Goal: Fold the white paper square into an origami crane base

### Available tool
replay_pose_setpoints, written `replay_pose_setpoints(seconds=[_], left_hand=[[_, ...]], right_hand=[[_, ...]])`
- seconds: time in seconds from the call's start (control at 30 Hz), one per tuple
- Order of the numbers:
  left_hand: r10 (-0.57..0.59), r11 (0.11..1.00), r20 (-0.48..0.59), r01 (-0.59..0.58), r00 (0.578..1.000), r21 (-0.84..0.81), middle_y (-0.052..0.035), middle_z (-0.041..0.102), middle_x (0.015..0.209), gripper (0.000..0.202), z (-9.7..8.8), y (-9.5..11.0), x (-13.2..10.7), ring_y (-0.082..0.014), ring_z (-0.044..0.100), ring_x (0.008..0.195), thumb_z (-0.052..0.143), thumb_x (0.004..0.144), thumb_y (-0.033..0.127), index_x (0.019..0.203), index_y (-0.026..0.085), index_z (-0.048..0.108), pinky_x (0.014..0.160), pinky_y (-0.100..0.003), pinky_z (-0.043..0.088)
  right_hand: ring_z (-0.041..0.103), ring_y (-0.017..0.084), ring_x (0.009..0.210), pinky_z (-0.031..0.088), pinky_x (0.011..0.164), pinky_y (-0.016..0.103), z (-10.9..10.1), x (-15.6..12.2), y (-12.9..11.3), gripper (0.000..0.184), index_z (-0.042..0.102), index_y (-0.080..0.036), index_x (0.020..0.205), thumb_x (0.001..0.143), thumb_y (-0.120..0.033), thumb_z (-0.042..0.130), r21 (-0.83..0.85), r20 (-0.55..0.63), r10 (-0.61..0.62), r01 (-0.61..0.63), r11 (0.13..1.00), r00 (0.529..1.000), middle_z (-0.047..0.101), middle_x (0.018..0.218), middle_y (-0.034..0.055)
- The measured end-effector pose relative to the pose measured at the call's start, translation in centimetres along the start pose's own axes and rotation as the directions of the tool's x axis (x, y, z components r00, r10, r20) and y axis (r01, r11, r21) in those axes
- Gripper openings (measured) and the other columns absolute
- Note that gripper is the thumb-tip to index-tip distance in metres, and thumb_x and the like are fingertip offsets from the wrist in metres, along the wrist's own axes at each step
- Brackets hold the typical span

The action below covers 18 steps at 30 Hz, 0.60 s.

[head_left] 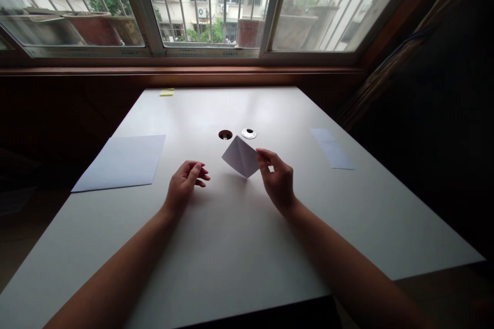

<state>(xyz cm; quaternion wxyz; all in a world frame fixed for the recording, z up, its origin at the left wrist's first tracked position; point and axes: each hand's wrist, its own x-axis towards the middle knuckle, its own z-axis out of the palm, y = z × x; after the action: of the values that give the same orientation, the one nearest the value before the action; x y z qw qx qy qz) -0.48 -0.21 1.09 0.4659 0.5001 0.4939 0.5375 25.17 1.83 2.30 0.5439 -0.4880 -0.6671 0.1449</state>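
My right hand pinches a small folded white paper by its right corner, holding it tilted just above the white table. The paper has a crease down its middle. My left hand hovers to the left of the paper, fingers loosely curled and apart, holding nothing.
A flat white sheet lies at the table's left. A narrow paper strip lies at the right. A cable hole and its white cap sit behind the folded paper. A yellow sticky note lies at the far edge, under the window.
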Motion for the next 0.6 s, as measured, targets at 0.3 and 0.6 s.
replay_pose_setpoints(seconds=[0.3, 0.6], left_hand=[[-0.139, 0.947, 0.268, 0.208, 0.953, -0.246, -0.0088, 0.07, 0.095, 0.046, 0.9, 0.5, -0.8, -0.0203, 0.068, 0.083, 0.061, 0.089, 0.055, 0.111, 0.015, 0.063, 0.076, -0.034, 0.058], [-0.153, 0.988, 0.176, 0.144, 0.972, 0.063, -0.0032, 0.066, 0.078, 0.038, 0.2, 0.8, -0.6, -0.0149, 0.058, 0.066, 0.068, 0.082, 0.053, 0.092, 0.016, 0.071, 0.058, -0.024, 0.047]], right_hand=[[0.064, 0.022, 0.121, 0.048, 0.096, 0.04, 1.4, -1.6, -2.1, 0.033, 0.065, -0.032, 0.126, 0.098, -0.02, 0.054, 0.168, 0.59, -0.51, 0.522, 0.836, 0.626, 0.071, 0.124, 0.0019], [0.054, 0.028, 0.128, 0.044, 0.105, 0.049, 1.1, -1.0, -1.6, 0.033, 0.066, -0.033, 0.123, 0.089, -0.03, 0.068, 0.051, 0.338, -0.423, 0.433, 0.9, 0.84, 0.064, 0.133, 0.0047]])
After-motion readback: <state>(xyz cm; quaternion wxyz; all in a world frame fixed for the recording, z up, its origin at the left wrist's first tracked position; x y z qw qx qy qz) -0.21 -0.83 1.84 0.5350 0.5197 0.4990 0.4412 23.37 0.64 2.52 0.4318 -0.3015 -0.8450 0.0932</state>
